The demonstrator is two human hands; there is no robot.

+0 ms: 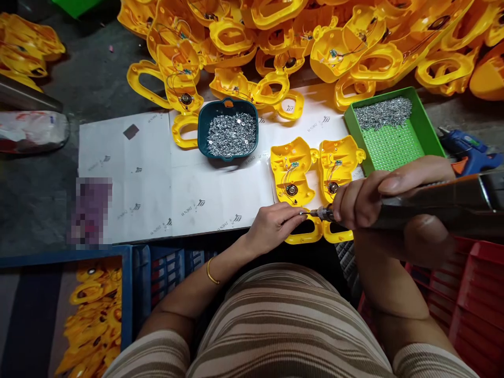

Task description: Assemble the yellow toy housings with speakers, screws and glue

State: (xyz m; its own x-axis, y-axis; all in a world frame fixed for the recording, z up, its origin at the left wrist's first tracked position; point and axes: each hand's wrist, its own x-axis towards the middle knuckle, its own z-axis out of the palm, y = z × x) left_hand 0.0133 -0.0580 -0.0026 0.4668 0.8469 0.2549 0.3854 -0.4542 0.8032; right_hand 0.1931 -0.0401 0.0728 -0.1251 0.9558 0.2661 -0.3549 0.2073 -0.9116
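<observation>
My right hand (366,197) is wrapped round a dark electric screwdriver (437,207), which lies nearly level with its bit pointing left. The fingers of my left hand (270,223) are pinched at the tip of the bit, on what looks like a small silver screw (302,213). Just beyond my hands lie two yellow plastic shell halves side by side, a left one (289,152) and a right one (334,149). Each has a loop handle, a small green circuit board, wires and a round speaker. My hands and the screwdriver partly cover their lower parts.
A dark teal tray (202,131) holds small silver parts. At the right, a green basket (429,123) contains screws, beside a blue glue gun (468,149). Yellow shells (177,63) pile up at the back. A blue crate (128,294) and a red crate (468,294) flank me.
</observation>
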